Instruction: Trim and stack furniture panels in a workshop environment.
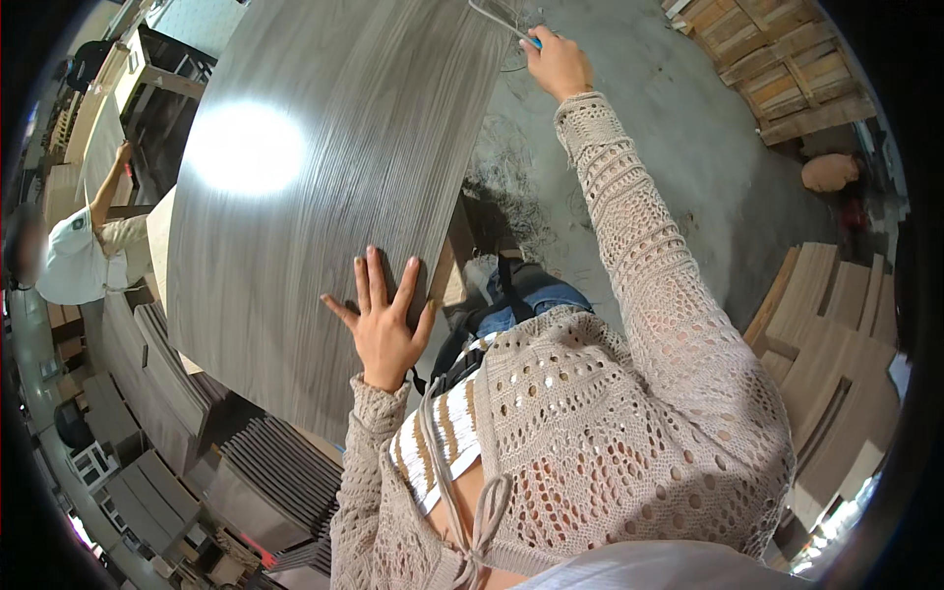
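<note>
A large grey wood-grain panel (285, 285) lies flat in front of me, with a bright glare spot on its left part. My left hand (386, 329) rests palm down on the panel close to its right edge, fingers spread, holding nothing. At the panel's far right edge, my right hand (559, 65) is closed round the blue handle of a slim tool. The tool's thin pale metal shaft (500, 18) reaches left along that edge. Its exact kind cannot be made out, and its end meets the top rim of the view.
To the left, another person (79, 261) in a white top works at a bench. Stacked grey boards (280, 472) stand at the lower left. More brown panels (836, 364) lean at the right. Wooden pallets (777, 59) lie at the far right on the concrete floor (678, 177).
</note>
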A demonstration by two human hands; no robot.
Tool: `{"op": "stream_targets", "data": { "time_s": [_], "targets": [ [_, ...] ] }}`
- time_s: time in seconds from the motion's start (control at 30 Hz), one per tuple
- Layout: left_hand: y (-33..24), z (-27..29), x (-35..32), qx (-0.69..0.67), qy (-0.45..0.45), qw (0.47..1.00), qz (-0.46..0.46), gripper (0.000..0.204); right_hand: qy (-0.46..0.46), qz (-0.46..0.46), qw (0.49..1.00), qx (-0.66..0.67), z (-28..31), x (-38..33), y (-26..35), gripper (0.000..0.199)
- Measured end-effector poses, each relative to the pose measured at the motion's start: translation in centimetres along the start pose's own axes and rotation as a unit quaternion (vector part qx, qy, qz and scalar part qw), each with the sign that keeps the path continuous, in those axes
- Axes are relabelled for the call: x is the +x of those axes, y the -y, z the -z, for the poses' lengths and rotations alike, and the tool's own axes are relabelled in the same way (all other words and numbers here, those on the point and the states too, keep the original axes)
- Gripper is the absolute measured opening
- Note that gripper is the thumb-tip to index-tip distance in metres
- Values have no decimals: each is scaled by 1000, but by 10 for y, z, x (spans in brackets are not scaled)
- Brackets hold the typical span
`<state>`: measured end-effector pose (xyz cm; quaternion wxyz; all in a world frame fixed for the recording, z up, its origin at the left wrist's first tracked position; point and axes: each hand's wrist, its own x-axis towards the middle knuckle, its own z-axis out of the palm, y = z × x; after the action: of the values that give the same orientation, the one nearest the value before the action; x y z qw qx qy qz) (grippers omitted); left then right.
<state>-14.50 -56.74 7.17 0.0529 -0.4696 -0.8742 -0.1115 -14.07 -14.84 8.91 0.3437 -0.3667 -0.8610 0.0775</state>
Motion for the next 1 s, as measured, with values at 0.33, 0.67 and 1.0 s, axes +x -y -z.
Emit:
{"op": "stream_targets", "data": {
  "time_s": [0.33,0.67,1.0],
  "targets": [
    [25,0,-56,5,5,1000,-11,57,20,14,999,33,18,52,-7,33],
    [32,-16,-64,-22,-31,999,20,59,368,-78,888,-266,137,58,-132,37],
    [20,-28,-67,-18,-45,994,95,67,81,168,982,31,-2,106,3,40]
  ]
}}
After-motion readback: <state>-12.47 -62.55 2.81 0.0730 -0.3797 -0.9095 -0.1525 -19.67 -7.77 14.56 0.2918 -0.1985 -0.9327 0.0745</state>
